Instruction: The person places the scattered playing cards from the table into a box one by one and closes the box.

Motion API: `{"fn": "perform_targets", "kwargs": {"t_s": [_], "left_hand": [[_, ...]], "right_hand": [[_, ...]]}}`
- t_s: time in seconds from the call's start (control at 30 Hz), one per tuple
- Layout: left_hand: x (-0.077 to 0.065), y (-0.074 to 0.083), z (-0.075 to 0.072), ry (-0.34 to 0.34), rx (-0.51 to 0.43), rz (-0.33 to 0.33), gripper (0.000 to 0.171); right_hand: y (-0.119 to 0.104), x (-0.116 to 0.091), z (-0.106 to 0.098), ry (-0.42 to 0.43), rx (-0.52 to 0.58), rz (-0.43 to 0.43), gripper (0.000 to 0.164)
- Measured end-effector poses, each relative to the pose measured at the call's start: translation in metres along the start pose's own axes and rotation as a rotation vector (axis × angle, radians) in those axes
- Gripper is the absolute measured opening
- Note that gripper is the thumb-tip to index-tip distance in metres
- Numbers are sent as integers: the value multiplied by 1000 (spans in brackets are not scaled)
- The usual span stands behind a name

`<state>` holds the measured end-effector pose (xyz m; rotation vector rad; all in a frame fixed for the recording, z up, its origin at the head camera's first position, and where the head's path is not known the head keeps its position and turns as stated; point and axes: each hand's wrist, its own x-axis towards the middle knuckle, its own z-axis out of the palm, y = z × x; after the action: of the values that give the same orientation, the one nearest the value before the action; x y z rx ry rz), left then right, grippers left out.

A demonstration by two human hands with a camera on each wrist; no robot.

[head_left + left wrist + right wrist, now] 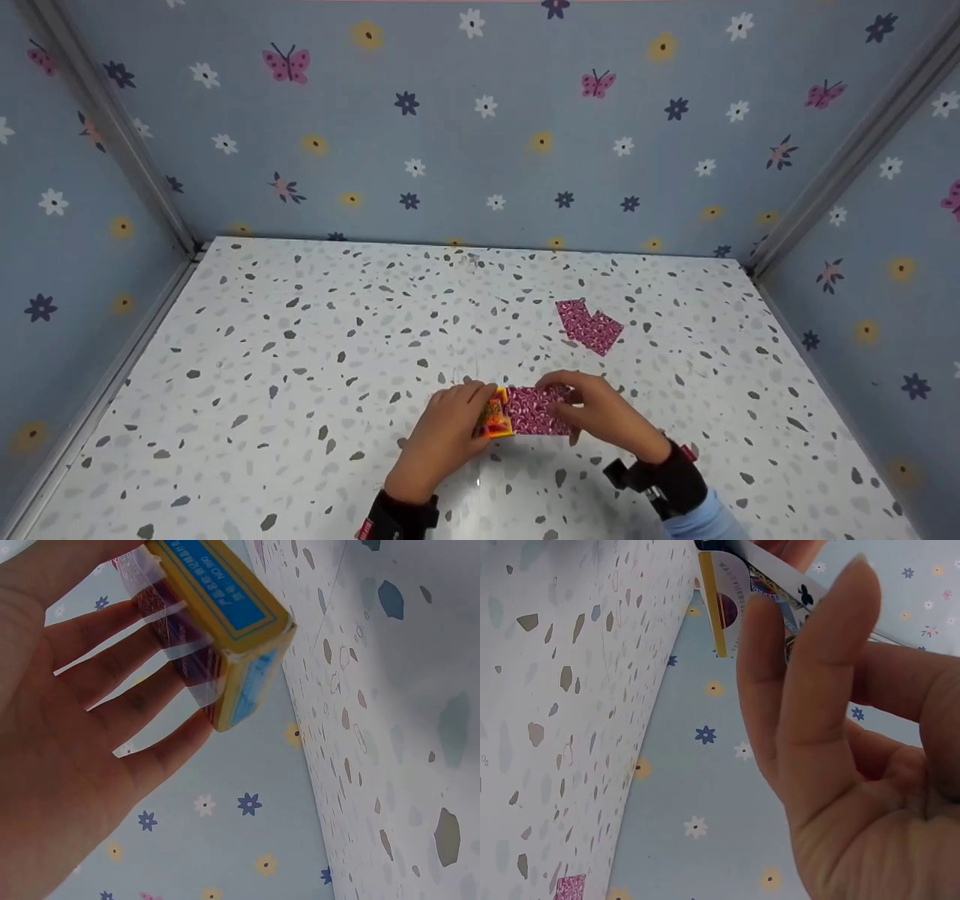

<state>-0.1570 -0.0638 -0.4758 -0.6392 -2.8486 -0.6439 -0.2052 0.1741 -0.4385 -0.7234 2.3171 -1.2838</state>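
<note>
My left hand [446, 424] holds a small yellow card box [496, 416], fingers on one side; blue panels with printing show on the box [225, 607] in the left wrist view. At the box's right end, my right hand [600, 405] pinches playing cards [532, 411] with pink-and-white patterned backs. In the right wrist view, a black club mark shows on the face of a card [780, 574], beside a pale box flap [731, 600] that stands out. How far the cards sit inside the box is hidden.
Two overlapping pink-backed cards [600, 334] lie on the speckled white table [337, 315], beyond my right hand. Blue walls with flowers and butterflies [480, 150] enclose the table at the back and both sides. Black straps [671, 480] circle both wrists.
</note>
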Motion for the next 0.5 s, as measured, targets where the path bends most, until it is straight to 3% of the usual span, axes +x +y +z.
{"fn": "perform_targets", "kwargs": {"t_s": [0.5], "left_hand": [[1,1,2,-21,-19,-2,67]], "right_hand": [[7,7,7,4,-54,-67,34]]}}
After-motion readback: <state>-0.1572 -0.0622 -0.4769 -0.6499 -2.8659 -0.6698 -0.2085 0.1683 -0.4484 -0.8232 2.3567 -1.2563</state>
